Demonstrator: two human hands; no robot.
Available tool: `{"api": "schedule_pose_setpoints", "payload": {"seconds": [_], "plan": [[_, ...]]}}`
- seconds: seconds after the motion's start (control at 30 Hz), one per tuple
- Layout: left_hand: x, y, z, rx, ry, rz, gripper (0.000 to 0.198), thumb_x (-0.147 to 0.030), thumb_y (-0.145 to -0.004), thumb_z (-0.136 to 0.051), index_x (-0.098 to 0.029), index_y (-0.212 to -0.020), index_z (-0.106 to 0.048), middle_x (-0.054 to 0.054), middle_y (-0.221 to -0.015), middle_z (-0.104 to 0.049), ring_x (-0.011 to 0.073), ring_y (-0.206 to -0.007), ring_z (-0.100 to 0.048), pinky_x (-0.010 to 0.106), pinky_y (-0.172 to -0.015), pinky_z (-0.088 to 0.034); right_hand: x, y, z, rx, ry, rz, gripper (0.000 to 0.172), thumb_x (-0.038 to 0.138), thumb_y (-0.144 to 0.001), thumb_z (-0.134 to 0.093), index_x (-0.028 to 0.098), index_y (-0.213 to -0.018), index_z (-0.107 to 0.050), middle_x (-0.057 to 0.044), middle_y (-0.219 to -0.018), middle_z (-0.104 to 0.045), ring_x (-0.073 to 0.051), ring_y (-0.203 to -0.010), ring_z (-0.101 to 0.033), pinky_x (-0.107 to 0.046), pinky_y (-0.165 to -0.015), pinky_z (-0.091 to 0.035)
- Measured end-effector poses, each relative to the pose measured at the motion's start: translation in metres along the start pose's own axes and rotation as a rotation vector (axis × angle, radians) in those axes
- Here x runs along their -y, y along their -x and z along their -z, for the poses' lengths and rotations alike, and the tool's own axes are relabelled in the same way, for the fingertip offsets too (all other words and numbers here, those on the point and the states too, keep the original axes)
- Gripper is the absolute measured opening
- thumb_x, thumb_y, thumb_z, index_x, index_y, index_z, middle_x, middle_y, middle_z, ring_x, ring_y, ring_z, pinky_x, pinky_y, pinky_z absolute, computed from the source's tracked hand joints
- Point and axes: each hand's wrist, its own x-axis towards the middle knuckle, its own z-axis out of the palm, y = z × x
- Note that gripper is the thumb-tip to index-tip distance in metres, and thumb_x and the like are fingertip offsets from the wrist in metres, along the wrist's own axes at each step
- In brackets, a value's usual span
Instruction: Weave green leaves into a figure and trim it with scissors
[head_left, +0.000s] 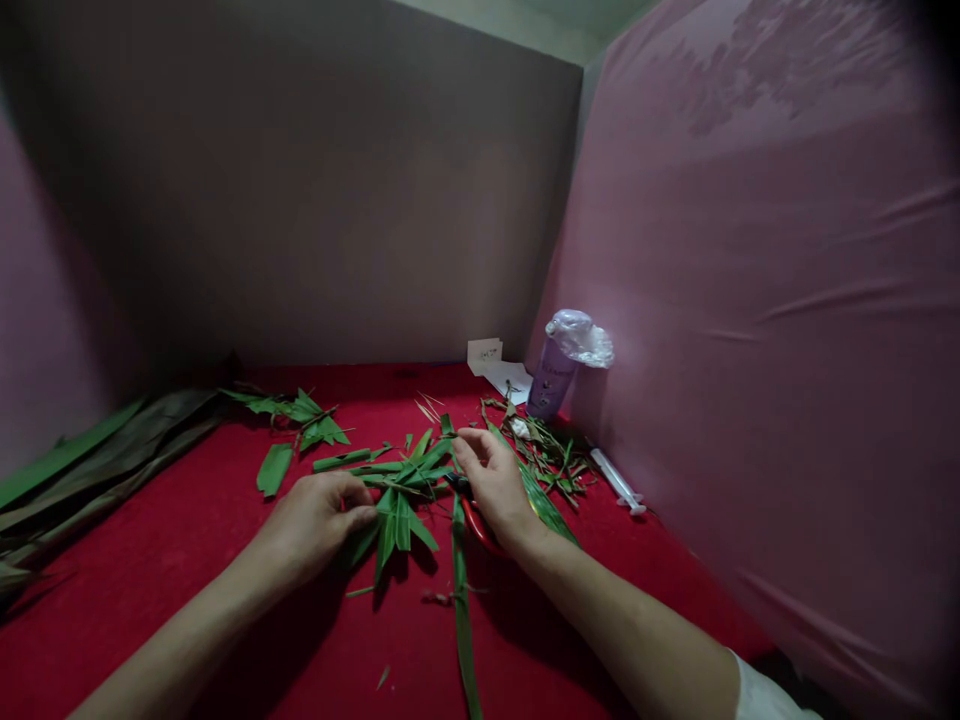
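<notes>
My left hand (319, 515) is closed, thumb and fingertips pinched at the left edge of a bundle of cut green leaves (397, 520), whose pointed strips fan out downward. Above the bundle's right side, my right hand (495, 480) has its thumb and fingers pinched at the tip of a short leaf strip (448, 425). Under the right palm lies a red-handled cutting tool (480, 527), mostly covered. A long narrow leaf strip (463, 620) runs from there toward the table's front.
Long leaves (112, 465) lie at the left on the red tablecloth (225, 560). Cut leaves (300, 415) rest behind my left hand. Dry trimmings (551, 450), a plastic syringe (619, 483), a purple cup (551, 380) and white papers (506, 378) are at the right, near the pink wall.
</notes>
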Motion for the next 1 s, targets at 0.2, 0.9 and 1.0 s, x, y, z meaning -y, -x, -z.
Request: {"api": "schedule_pose_setpoints", "payload": {"seconds": [0.2,0.9,1.0], "plan": [[-0.01,0.0,0.005,0.043,0.199,0.101,0.024,-0.039,-0.068,-0.054,-0.018,-0.057,-0.058,-0.003,-0.051,-0.05,0.0137,-0.05,-0.045,0.024,-0.049,-0.033,-0.003,0.007,-0.001,0.261,0.161,-0.162,0.038,0.048,-0.083,-0.049,0.014,-0.067,-0.055,-0.003,-0.062,-0.059,-0.011,-0.047,-0.054,-0.021,-0.039,-0.036],[-0.01,0.005,-0.003,0.062,0.338,0.019,0.017,-0.031,-0.073,-0.053,-0.019,-0.061,-0.056,-0.002,-0.058,-0.055,0.0146,-0.057,-0.049,0.024,-0.054,-0.037,0.006,0.008,-0.001,0.503,-0.352,-0.679,0.022,0.016,-0.059,-0.068,0.009,-0.078,-0.06,0.0,-0.059,-0.056,-0.006,-0.046,-0.05,-0.015,-0.035,-0.03],[-0.01,0.005,-0.002,0.066,0.248,-0.027,0.017,-0.03,-0.074,-0.051,-0.02,-0.064,-0.059,-0.001,-0.061,-0.059,0.0167,-0.06,-0.053,0.025,-0.058,-0.04,0.003,0.007,-0.003,0.502,-0.37,-0.673,0.021,0.012,-0.059,-0.062,0.009,-0.08,-0.06,0.0,-0.059,-0.057,-0.009,-0.048,-0.053,-0.02,-0.043,-0.042]]}}
